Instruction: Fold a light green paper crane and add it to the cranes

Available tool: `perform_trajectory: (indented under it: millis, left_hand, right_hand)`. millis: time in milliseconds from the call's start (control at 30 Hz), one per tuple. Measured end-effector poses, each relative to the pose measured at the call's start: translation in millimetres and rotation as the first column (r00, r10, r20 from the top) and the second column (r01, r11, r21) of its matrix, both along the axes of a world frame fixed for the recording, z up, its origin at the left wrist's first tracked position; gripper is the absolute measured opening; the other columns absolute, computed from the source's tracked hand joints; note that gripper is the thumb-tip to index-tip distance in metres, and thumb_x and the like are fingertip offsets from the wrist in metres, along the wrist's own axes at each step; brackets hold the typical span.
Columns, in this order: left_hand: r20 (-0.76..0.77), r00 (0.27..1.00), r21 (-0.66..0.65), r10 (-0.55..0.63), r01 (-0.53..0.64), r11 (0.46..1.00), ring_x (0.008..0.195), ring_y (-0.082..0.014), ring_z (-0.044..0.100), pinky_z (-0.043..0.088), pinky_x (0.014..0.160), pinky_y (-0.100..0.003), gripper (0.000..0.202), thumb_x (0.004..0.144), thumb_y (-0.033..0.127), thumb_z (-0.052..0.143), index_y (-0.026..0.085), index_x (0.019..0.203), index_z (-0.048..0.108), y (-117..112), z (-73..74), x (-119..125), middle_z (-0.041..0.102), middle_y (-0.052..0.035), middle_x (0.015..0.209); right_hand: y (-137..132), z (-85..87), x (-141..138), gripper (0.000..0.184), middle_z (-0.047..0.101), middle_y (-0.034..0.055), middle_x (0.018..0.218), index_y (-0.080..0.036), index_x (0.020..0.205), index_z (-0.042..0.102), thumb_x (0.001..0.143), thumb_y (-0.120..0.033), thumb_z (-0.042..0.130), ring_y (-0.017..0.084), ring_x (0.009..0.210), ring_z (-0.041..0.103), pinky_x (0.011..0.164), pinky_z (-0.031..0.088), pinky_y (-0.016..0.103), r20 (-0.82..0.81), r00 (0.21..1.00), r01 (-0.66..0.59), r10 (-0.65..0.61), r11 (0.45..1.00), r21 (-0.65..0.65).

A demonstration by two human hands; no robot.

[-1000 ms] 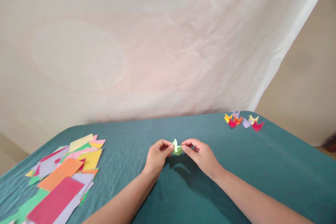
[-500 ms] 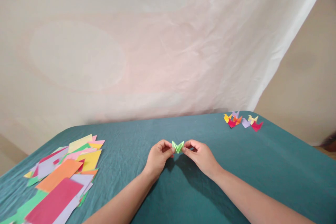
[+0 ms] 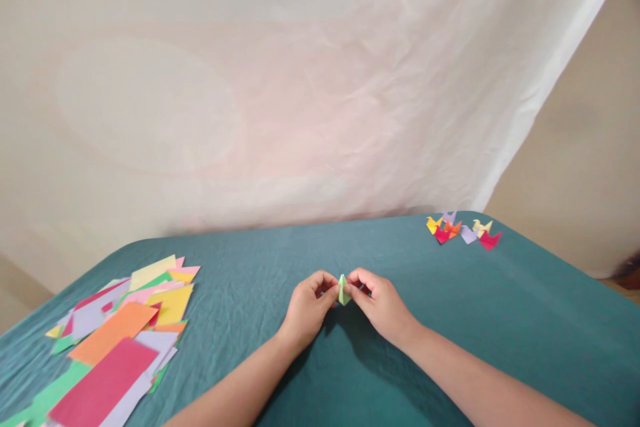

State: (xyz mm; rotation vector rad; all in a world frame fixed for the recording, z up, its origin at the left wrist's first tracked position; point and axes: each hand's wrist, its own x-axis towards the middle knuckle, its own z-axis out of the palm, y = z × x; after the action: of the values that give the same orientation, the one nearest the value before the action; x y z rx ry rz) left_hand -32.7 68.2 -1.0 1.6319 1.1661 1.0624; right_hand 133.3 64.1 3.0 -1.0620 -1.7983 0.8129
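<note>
A small piece of light green folded paper (image 3: 343, 290) is held up between my two hands, just above the cloth. It shows as a narrow, pointed upright shape. My left hand (image 3: 311, 300) pinches its left side between thumb and fingers. On the opposite side, my right hand (image 3: 376, 299) pinches it the same way. The fingertips hide part of the paper, so its full fold cannot be made out.
A dark green cloth covers the table (image 3: 250, 273). Loose coloured paper sheets (image 3: 110, 373) lie overlapping at the left. Several small folded paper birds (image 3: 445, 230) stand at the back right. Behind the table hangs a pale sheet (image 3: 300, 93).
The green paper has gone from a wide open V to a narrow upright shape. My hands have come closer together around it.
</note>
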Motion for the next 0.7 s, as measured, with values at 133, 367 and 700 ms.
perform_trajectory:
  millis: [133,367,700]
  left_hand:
    - [0.022,0.999,-0.015,0.031,-0.03,0.999,0.06,-0.0114,0.052,0.041,0.059,-0.021,0.014,0.081,0.028,0.059,0.016,0.073,0.059,-1,-1.2,2,0.059,0.0001,0.065]
    - [0.152,0.987,-0.052,0.046,-0.039,0.998,0.058,-0.0109,0.052,0.043,0.058,-0.021,0.018,0.079,0.031,0.062,0.016,0.072,0.054,0,-0.9,5,0.056,0.0022,0.061]
    - [0.138,0.988,0.012,0.066,-0.069,0.998,0.066,-0.0121,0.055,0.046,0.058,-0.02,0.033,0.076,0.023,0.061,0.022,0.108,0.053,9,-4.2,-6,0.055,0.0033,0.073]
  right_hand:
    - [-1,-0.4,-2,0.015,0.055,-0.0037,0.065,-0.018,0.073,0.056,0.088,-0.023,0.053,0.011,0.062,0.05,0.061,0.036,0.02,0.018,1.0,0.016,-0.017,1.0,0.017]
    - [-3,-3.6,-7,0.018,0.056,-0.0027,0.066,-0.019,0.077,0.055,0.091,-0.029,0.048,0.013,0.062,0.051,0.06,0.037,0.022,-0.008,0.998,0.069,-0.069,0.997,0.016]
    - [7,-12.7,0,0.016,0.06,-0.0007,0.072,-0.019,0.076,0.055,0.085,-0.033,0.054,0.015,0.065,0.056,0.06,0.043,0.024,-0.111,0.984,0.125,-0.136,0.987,-0.103]
